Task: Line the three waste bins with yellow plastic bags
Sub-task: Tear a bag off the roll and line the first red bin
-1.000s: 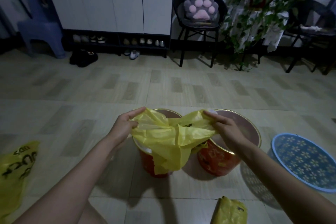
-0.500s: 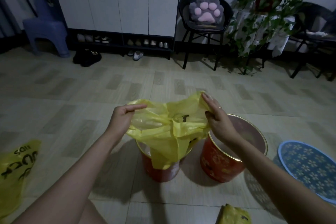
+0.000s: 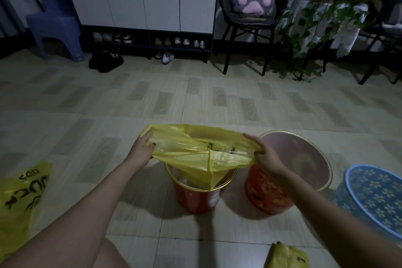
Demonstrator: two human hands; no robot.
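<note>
Both forearms are bare to the frame's edge, with no sleeves, watch or bracelet in view. The left hand [image 3: 141,153] has a dark red painted thumbnail. The right hand [image 3: 265,157] shows short nails, their colour unclear in the dim light.

The yellow bag [image 3: 19,198] lying at left bears upside-down black lettering, seemingly "UDS" and "DUCK".

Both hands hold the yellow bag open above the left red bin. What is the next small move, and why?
Probably lower the yellow bag and fold its mouth over the bin's gold rim. The left hand and right hand stretch the mouth wide above the left red bin, while the bag's bottom already hangs inside.
</note>
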